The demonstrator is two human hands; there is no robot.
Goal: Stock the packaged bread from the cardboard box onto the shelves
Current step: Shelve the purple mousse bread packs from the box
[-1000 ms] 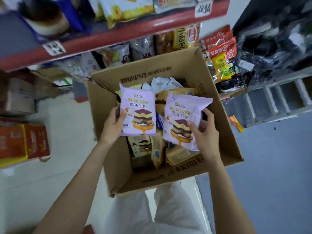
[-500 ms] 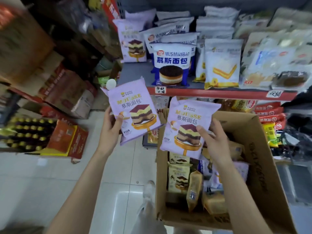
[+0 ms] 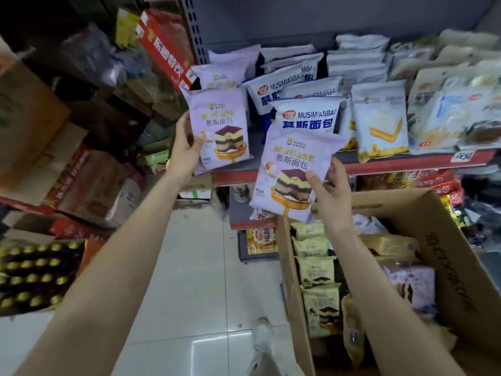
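Observation:
My left hand (image 3: 185, 147) grips a lilac mousse-bread packet (image 3: 219, 126) by its left edge, upright at the left end of the red-edged shelf (image 3: 406, 165), in front of more lilac packets (image 3: 226, 71). A second lilac packet (image 3: 291, 169) is pinched by my right hand (image 3: 329, 191) just below and in front of the shelf edge. The open cardboard box (image 3: 431, 240) sits low on the right and holds several bread packets (image 3: 317, 272).
White-and-blue bread packets (image 3: 309, 115) and other white bags (image 3: 379, 123) fill the shelf to the right. Cartons (image 3: 89, 183) and a case of gold-capped bottles (image 3: 32, 270) stand on the left. White tiled floor (image 3: 195, 280) lies below, with my shoe (image 3: 261, 332) on it.
Both hands rose from the box toward the shelf with their packets. The left packet now stands at the shelf's left end; the right one is just under the shelf edge.

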